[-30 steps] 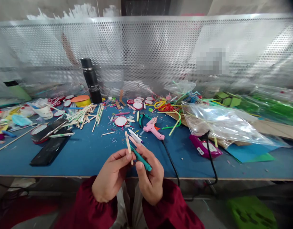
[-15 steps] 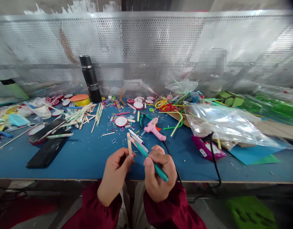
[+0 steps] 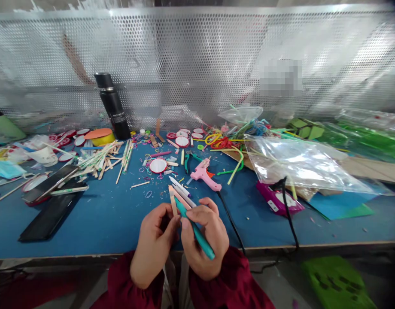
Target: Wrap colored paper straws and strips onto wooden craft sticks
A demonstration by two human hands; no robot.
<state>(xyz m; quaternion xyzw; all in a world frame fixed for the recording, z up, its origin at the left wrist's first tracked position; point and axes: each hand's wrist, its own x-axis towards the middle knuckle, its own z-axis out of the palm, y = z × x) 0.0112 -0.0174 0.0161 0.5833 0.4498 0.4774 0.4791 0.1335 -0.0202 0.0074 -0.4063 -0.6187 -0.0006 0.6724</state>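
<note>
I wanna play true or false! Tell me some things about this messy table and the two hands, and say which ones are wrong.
1. The right hand holds a teal pen. True.
2. The left hand has nothing in it. False: it holds a wooden stick.
3. The glue gun is pink. True.
4. The black bottle lies on its side. False: it stands up on the table.
5. The table is red. False: its top is blue.
6. A light blue mask is near the left edge of the picture. True.
</note>
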